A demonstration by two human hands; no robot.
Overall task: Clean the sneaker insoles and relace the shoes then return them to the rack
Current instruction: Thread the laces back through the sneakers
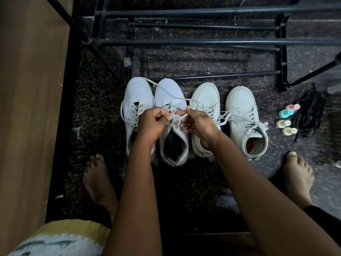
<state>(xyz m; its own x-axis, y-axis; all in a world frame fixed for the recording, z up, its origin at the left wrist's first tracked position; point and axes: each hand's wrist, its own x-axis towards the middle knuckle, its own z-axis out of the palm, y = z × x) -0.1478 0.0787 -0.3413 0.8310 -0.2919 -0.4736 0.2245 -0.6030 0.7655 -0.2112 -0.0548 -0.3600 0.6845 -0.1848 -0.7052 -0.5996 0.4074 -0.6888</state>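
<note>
Several white sneakers stand in a row on the dark carpet, toes toward the black metal shoe rack (184, 42). My left hand (154, 121) and my right hand (198, 120) hover over the second sneaker (168, 100), each pinching a part of its white lace (177, 115). One lace end trails up across the toes of the first sneaker (137, 95) and the second. The third sneaker (206, 97) and the fourth sneaker (241, 111) are laced; the fourth shows a red insole.
A wooden panel (31, 108) runs along the left. Small pastel bottles (287, 119) and a heap of black laces (309, 113) lie on the floor at right. My bare feet (97, 174) flank the shoes. A slanted black bar (313, 72) stands at right.
</note>
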